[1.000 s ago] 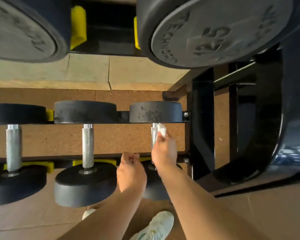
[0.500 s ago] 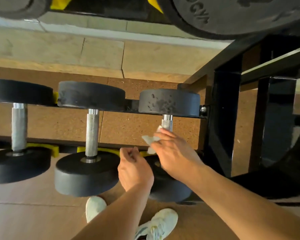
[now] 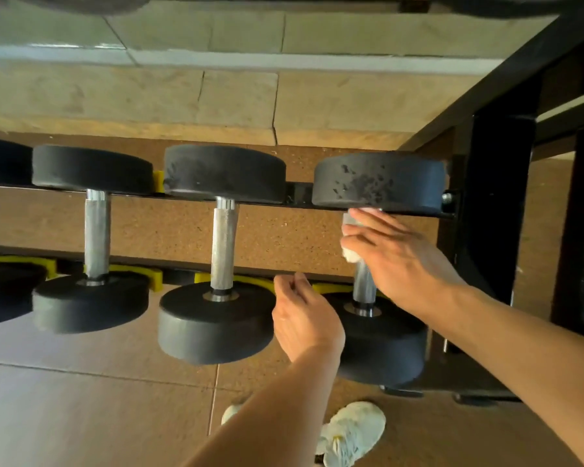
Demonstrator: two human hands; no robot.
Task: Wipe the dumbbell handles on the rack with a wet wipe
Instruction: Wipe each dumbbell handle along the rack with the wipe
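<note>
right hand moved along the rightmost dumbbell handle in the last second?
Yes. The right hand with the wet wipe has slid up the rightmost handle, away from the near head toward the far head.

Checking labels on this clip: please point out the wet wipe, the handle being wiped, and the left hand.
wet wipe [image 3: 350, 255]: head view, white bunch under the fingers.
handle being wiped [image 3: 364, 284]: head view, bare metal shaft.
left hand [image 3: 304, 321]: head view, back of hand.

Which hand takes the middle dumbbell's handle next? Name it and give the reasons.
Probably the right hand: it already holds the wet wipe, wrapped on the rightmost dumbbell handle. The left hand hangs nearer the middle dumbbell handle, loosely curled, but holds no wipe.
</note>
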